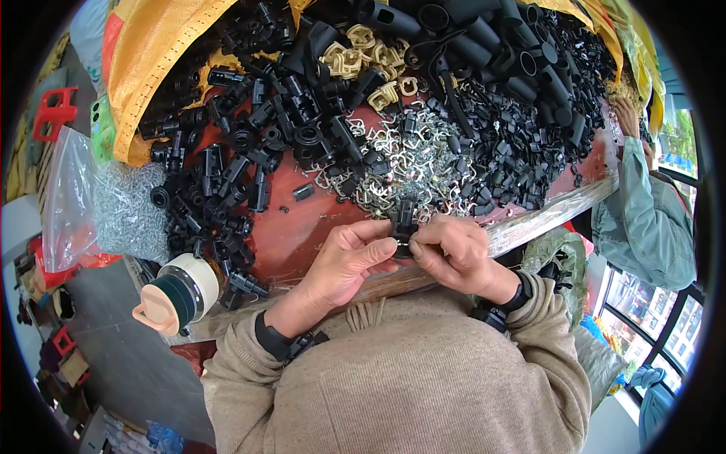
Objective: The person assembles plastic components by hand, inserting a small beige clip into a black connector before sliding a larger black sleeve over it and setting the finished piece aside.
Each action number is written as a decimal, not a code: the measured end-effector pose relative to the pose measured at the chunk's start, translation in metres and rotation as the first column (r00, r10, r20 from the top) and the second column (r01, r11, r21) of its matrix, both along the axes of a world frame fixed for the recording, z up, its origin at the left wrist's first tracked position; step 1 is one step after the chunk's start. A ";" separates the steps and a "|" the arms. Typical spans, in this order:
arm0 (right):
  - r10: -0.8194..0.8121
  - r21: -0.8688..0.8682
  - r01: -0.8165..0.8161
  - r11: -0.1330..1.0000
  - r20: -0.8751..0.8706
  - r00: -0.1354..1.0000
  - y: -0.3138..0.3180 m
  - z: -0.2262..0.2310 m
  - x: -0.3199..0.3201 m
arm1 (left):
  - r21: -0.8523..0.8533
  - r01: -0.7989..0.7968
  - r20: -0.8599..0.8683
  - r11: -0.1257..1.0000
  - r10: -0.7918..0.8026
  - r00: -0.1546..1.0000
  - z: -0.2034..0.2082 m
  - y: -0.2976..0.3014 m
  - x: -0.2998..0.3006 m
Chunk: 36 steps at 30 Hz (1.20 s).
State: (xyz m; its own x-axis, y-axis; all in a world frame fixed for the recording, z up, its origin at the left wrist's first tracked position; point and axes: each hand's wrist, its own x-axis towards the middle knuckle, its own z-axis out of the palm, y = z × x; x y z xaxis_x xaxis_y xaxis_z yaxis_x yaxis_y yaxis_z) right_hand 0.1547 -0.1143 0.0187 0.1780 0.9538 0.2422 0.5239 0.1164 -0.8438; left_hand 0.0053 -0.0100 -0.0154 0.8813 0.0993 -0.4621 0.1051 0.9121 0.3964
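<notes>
A small plastic part (pixel 403 227) is held between the hands, left hand (pixel 349 257) and right hand (pixel 454 253). Metal clips (pixel 401 163) are heaped just behind them on the tabletop (pixel 302 227). A flask (pixel 178 291) lies to their left.

Your head camera sits above your chest and looks steeply down, close over your left hand (pixel 344 261) and right hand (pixel 454 253) at the near edge of the red table (pixel 291 231). The fisheye bends the rim, catching floor at your left and windows at your right.
</notes>
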 end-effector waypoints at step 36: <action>-0.003 -0.111 0.049 0.993 0.379 0.925 0.072 -0.011 0.058 | 0.140 -0.107 -0.004 0.984 0.109 0.994 0.013 0.005 -0.004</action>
